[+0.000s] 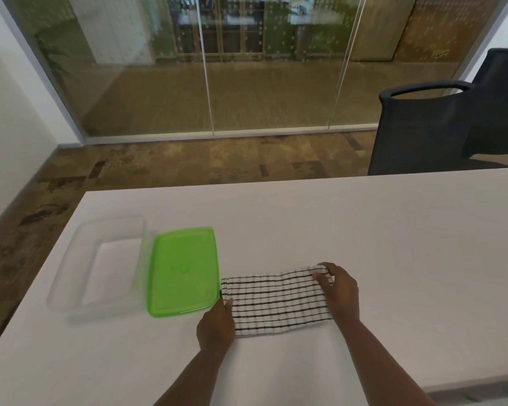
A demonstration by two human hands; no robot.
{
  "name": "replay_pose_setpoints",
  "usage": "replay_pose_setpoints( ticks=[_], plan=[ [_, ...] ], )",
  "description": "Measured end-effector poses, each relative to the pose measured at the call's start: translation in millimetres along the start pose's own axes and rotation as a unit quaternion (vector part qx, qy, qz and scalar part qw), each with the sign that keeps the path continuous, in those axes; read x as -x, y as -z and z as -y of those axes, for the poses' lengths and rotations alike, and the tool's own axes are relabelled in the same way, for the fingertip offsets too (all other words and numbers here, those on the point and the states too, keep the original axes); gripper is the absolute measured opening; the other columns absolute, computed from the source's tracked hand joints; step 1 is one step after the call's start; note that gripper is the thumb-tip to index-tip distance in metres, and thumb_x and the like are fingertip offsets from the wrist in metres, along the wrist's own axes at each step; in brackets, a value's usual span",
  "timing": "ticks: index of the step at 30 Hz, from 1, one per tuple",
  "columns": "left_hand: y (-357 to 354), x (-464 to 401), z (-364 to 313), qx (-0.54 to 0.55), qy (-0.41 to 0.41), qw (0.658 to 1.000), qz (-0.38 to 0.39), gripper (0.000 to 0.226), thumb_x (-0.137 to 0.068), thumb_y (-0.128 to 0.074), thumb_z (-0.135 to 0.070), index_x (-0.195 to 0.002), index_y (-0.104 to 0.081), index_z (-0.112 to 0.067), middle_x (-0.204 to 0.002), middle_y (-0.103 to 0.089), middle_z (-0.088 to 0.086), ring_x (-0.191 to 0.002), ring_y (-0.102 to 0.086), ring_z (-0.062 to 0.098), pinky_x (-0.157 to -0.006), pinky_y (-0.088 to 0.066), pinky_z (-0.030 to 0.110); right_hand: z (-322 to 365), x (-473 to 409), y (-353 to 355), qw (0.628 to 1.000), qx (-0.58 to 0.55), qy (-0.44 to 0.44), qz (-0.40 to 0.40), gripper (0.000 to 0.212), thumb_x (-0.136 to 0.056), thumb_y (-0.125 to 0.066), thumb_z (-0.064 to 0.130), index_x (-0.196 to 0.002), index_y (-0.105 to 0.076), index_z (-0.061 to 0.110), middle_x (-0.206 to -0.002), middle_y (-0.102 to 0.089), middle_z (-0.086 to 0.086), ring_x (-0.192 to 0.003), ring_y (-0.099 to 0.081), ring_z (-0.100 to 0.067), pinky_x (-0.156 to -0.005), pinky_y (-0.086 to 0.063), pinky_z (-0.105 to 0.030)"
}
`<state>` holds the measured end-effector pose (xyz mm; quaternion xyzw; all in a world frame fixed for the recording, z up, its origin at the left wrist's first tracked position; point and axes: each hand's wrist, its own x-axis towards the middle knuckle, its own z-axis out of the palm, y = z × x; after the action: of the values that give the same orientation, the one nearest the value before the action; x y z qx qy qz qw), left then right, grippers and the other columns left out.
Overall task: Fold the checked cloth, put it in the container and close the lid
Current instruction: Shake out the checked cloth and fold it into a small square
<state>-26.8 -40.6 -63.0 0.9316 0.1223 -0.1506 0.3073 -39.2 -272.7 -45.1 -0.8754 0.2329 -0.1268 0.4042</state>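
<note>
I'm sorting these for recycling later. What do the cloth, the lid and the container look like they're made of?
Checked cloth: woven fabric, probably cotton, matte; it lies soft and ribbed, with fine ridges. Green lid: likely plastic, smooth and slightly glossy, with a moulded rim. Container: clear, probably plastic; the table shows through its walls.

Your two hands pinch the ends of the folded cloth on the white table.

Your left hand (216, 322) grips the checked cloth (276, 303) at its 8 o'clock corner; your right hand (339, 288) holds its 2 o'clock end. The green lid (184, 271) lies just at 9 o'clock, the clear container (100, 265) beyond it on the table (364, 230).
</note>
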Motion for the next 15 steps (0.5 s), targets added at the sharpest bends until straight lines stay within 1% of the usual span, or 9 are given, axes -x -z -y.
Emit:
replay_pose_setpoints(
  ticks=[3, 5, 6, 8, 9, 10, 12, 14, 15],
  plan=[
    [-1, -1, -1, -0.008, 0.01, 1.0, -0.004, 0.04, -0.1, -0.026, -0.031, -0.121, -0.054, -0.013, -0.122, -0.064, 0.014, -0.115, -0.057, 0.031, -0.095, -0.043, 0.034, 3, 0, -3, 1.0, -0.007, 0.011, 0.01, 0.049, -0.08, -0.049, 0.04, -0.121, -0.057, 0.013, -0.117, -0.066, -0.009, -0.107, -0.06, -0.026, -0.087, -0.037, -0.023],
    [-3, -2, -1, -0.009, 0.016, 1.0, -0.009, 0.041, -0.1, -0.024, -0.032, -0.117, -0.055, -0.01, -0.119, -0.065, 0.016, -0.113, -0.058, 0.033, -0.094, -0.044, 0.035, 5, 4, -10, 1.0, -0.018, 0.017, 0.007, 0.051, -0.086, -0.047, 0.039, -0.131, -0.047, 0.015, -0.129, -0.057, -0.008, -0.12, -0.053, -0.025, -0.096, -0.036, -0.024],
    [-4, -2, -2, -0.008, 0.018, 1.0, -0.013, 0.042, -0.1, -0.024, -0.031, -0.116, -0.056, -0.009, -0.117, -0.066, 0.016, -0.112, -0.058, 0.033, -0.094, -0.044, 0.036, 7, 8, -16, 0.999, -0.009, 0.033, 0.005, 0.055, -0.088, -0.042, 0.044, -0.136, -0.042, 0.016, -0.138, -0.05, -0.006, -0.129, -0.045, -0.022, -0.104, -0.03, -0.022],
    [-5, -2, -3, -0.009, 0.022, 1.0, -0.02, 0.043, -0.1, -0.024, -0.031, -0.113, -0.057, -0.008, -0.115, -0.066, 0.018, -0.11, -0.059, 0.034, -0.093, -0.045, 0.036, 8, 18, -36, 0.991, 0.051, 0.127, 0.007, 0.061, -0.092, -0.025, 0.055, -0.142, -0.033, 0.02, -0.149, -0.036, -0.002, -0.143, -0.02, -0.01, -0.116, -0.006, -0.013],
    [-6, -2, -3, -0.011, 0.022, 0.999, -0.022, 0.043, -0.1, -0.024, -0.031, -0.113, -0.057, -0.007, -0.114, -0.066, 0.018, -0.11, -0.059, 0.034, -0.093, -0.045, 0.036, 8, 24, -46, 0.975, 0.088, 0.2, 0.028, 0.058, -0.095, -0.018, 0.052, -0.144, -0.026, 0.021, -0.152, -0.029, 0.002, -0.144, -0.009, -0.004, -0.117, 0.003, -0.013],
    [-6, -3, -3, -0.013, 0.022, 0.999, -0.024, 0.043, -0.1, -0.023, -0.031, -0.112, -0.057, -0.007, -0.114, -0.067, 0.019, -0.109, -0.06, 0.034, -0.092, -0.045, 0.036, 7, 30, -56, 0.953, 0.126, 0.266, 0.066, 0.054, -0.097, -0.014, 0.046, -0.146, -0.018, 0.024, -0.155, -0.021, 0.005, -0.144, 0.0, -0.001, -0.117, 0.006, -0.016],
    [-7, -3, -4, -0.022, 0.022, 0.999, -0.024, 0.043, -0.1, -0.022, -0.031, -0.112, -0.056, -0.007, -0.114, -0.066, 0.019, -0.109, -0.06, 0.035, -0.092, -0.045, 0.036, 2, 48, -73, 0.89, 0.209, 0.374, 0.153, 0.052, -0.098, -0.01, 0.042, -0.147, -0.003, 0.024, -0.158, -0.01, 0.008, -0.144, 0.009, -0.004, -0.118, 0.004, -0.025],
    [-8, -4, -4, -0.033, 0.022, 0.999, -0.025, 0.044, -0.099, -0.021, -0.032, -0.112, -0.055, -0.008, -0.115, -0.066, 0.018, -0.109, -0.06, 0.035, -0.091, -0.045, 0.036, -9, 62, -83, 0.837, 0.28, 0.43, 0.187, 0.057, -0.096, -0.01, 0.046, -0.146, -0.002, 0.021, -0.154, -0.028, 0.003, -0.144, 0.012, -0.009, -0.115, -0.001, -0.033],
    [-8, -4, -4, -0.037, 0.022, 0.999, -0.026, 0.044, -0.1, -0.021, -0.032, -0.111, -0.055, -0.008, -0.115, -0.066, 0.018, -0.109, -0.06, 0.034, -0.091, -0.045, 0.036, -14, 66, -84, 0.831, 0.306, 0.422, 0.196, 0.059, -0.095, -0.011, 0.049, -0.146, -0.003, 0.021, -0.151, -0.036, 0.002, -0.144, 0.013, -0.01, -0.113, -0.003, -0.035]
  ],
)
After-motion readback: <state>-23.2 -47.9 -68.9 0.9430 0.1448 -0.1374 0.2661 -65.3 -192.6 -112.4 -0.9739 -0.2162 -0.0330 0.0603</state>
